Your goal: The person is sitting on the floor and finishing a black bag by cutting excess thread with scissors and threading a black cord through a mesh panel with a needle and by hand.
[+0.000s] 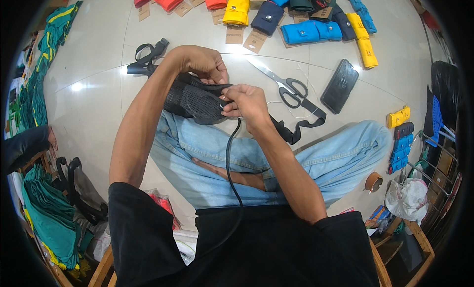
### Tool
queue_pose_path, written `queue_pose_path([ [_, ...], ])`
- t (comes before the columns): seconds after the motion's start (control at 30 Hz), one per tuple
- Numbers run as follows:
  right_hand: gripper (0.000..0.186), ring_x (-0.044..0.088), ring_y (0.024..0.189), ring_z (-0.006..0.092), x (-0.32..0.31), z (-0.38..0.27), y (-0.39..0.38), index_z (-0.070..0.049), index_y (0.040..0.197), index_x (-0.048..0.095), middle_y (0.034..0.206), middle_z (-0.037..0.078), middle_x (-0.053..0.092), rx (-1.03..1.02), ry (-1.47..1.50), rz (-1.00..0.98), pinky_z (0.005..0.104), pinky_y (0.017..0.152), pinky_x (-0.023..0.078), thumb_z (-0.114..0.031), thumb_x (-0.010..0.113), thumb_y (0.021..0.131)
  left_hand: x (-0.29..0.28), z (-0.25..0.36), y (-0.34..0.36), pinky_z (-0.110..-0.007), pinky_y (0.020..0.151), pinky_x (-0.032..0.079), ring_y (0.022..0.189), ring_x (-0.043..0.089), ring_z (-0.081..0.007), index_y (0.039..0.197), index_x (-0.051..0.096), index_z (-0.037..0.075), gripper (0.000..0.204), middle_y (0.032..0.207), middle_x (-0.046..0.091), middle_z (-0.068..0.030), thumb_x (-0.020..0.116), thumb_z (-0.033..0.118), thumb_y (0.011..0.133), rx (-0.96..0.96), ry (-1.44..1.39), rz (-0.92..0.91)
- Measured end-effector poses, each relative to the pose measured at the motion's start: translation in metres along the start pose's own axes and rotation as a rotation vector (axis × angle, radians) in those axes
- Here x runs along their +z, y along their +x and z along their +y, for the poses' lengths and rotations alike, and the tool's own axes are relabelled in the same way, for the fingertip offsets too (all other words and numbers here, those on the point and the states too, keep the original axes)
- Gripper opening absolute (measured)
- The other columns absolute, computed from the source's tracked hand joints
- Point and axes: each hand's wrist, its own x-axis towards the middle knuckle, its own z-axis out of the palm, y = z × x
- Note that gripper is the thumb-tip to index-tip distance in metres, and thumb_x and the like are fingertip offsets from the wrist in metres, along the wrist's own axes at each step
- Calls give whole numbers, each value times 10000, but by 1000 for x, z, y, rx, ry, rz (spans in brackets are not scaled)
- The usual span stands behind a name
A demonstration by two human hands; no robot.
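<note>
Both hands are closed on the work: the grip of the left hand pinches the upper edge of a black mesh bag, and just beside it the right hand has its fingertips shut on the same edge at the bag's right end; what exactly lies between those fingertips I cannot make out. The bag sits above the person's crossed legs in pale jeans, partly behind the left forearm. A black cord drops from below the right hand, over the jeans and down onto the black shirt. Beyond the bag's left end a buckled strap lies on the tiled floor; to the right another black strap curls beside the handles of the scissors, which lie open near the right hand with white thread around them. A dark phone is next, close to the scissors. Farther off, rolled pouches in red, yellow and blue, several with cardboard tags, crowd the floor ahead. A short row of pouches and a white plastic bag are over on the right; folded green cloth is piled at the left.
</note>
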Motion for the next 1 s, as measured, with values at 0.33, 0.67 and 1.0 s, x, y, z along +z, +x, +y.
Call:
queue_pose_path([
  [0.33,207,641,593,145,-2,-5,-15,58,973,667,858,114,695,-167,-81,34,296,546,593,-134,694,898,12,3,-19,-240,699,477,708,579,-81,897,724,21,111,742,667,10,709,131,903,181,183,253],
  [0.67,240,596,796,284,-6,22,-46,-61,895,663,778,102,597,-983,-1260,292,412,692,478,-237,786,787,51,12,-44,-321,841,479,881,614,-185,973,666,-1,138,910,684,-73,662,129,929,264,430,517],
  [1.0,188,606,708,209,-22,-22,-33,-38,919,657,857,80,684,-641,-537,-63,333,659,487,-204,604,988,78,5,-55,-327,788,485,837,615,-208,960,620,-41,92,851,653,-114,624,46,930,414,374,742],
])
